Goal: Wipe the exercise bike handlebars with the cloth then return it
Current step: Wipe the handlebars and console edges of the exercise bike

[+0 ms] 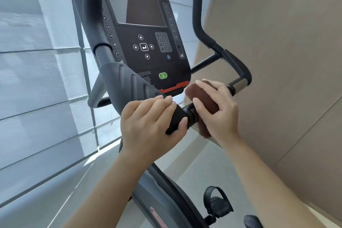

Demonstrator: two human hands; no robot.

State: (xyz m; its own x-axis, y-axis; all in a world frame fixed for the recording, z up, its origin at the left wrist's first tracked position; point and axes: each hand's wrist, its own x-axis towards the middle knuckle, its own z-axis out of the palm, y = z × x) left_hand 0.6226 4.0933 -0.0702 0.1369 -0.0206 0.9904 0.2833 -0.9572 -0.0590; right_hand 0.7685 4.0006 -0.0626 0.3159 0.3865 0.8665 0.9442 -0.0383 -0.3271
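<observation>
**Cloth on the centre bar, left grip bracing**

The bike fills the middle of my view, and its console stands above my arms. The handlebars sweep out from under the console. One horn rises at the right, and a black pad sits at the near end, below the console's lower edge.

My left grip is closed round that pad, fingers over the top and thumb underneath, which steadies the bars. My right grip is curled round the cloth, a folded brown one. It presses the cloth against the bar just right of the pad, touching the joint there. The lower end of the cloth hangs below my palm. A pedal shows low at the right.

I judge the wiping to be in hand and far from finished. The right horn, the curved bar with its metal sleeve, and the pad under my left grip all look unwiped to me.

To do this step well, I should:
- wrap the cloth fully round the tube, so one pass cleans every side
- draw it outward in slow, firm strokes
- twist it at the joint, where grime collects
- tuck the loose end in, so it cannot snag
- move my left grip aside, so the pad gets wiped too

The place where the cloth goes back is not in view.
</observation>
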